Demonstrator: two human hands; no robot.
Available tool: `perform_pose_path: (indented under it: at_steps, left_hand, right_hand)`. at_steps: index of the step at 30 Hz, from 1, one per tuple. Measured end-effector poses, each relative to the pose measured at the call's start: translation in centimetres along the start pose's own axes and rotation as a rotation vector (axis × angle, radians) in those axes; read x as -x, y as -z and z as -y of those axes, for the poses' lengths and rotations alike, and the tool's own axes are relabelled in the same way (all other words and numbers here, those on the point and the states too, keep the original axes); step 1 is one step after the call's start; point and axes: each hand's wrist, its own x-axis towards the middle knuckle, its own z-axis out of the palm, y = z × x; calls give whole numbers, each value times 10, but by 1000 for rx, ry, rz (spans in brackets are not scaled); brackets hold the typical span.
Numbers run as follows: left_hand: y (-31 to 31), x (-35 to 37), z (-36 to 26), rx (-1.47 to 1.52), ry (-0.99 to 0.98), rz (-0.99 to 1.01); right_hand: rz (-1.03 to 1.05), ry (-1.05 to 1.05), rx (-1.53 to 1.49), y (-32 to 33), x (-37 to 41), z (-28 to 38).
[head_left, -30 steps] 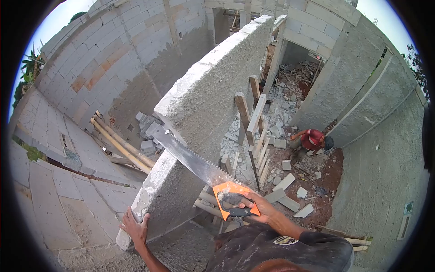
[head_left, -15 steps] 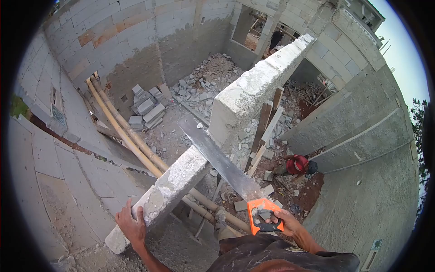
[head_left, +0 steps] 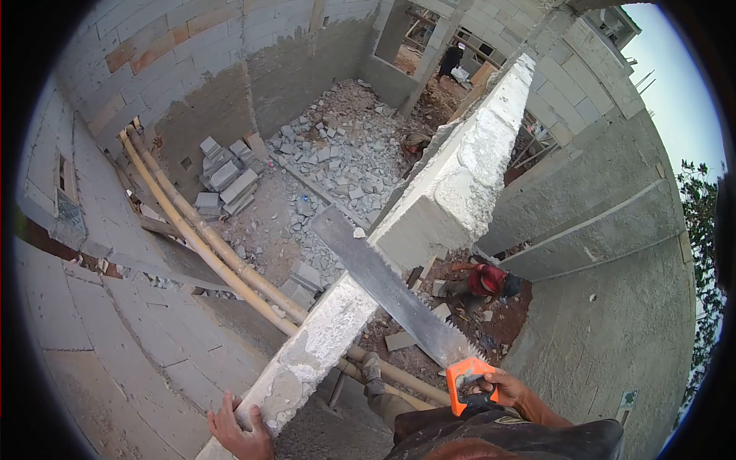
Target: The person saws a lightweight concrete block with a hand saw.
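Note:
I look down from high up along the top of a grey block wall [head_left: 460, 169]. My right hand [head_left: 502, 389] grips the orange handle of a hand saw [head_left: 387, 290], whose long blade lies across the wall top inside a cut between two blocks. My left hand [head_left: 241, 433] rests on the near end of the lower block [head_left: 314, 349], at the bottom edge of the view, fingers pressed on the rough mortar.
Far below, a person in a red shirt [head_left: 484, 280] crouches on the dirt floor. Long bamboo poles [head_left: 207, 245] lean by the left wall. Stacked blocks [head_left: 226, 184] and rubble [head_left: 345, 149] cover the lower room. Another person [head_left: 451, 57] stands in a far doorway.
My view has swung left and down along the wall. The saw has been drawn back toward me, and my left hand has slid lower on the block's near end.

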Motion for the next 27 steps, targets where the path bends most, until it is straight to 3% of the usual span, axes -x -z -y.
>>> perform_pose_path:
  at_steps: [8, 12, 15, 17, 20, 24, 26, 27]
  left_hand:
    - [4, -3, -15, -70, -15, -12]
    - [4, -4, -16, -82, 9, -70]
    - [6, -7, -18, -128, 35, -36]
    - [7, -9, -21, -29, 52, -39]
    - [4, -12, -17, 7, 36, -35]
    - [2, -7, -16, 116, 34, -75]
    - [4, -2, -21, -213, -338, -363]
    - [4, 6, -38, -199, -374, -463]
  right_hand:
    - [83, -33, 30, -5, -6, -1]
    - [275, 97, 64, -23, -6, -1]
    - [256, 65, -3, -39, -10, -5]
    - [213, 169, -27, -59, -13, -4]
    - [392, 210, -85, -77, -26, -3]
    - [427, 233, 8, -84, -24, 7]
    - [442, 284, 207, -70, -19, 9]
    - [392, 255, 238, -54, -15, 2]
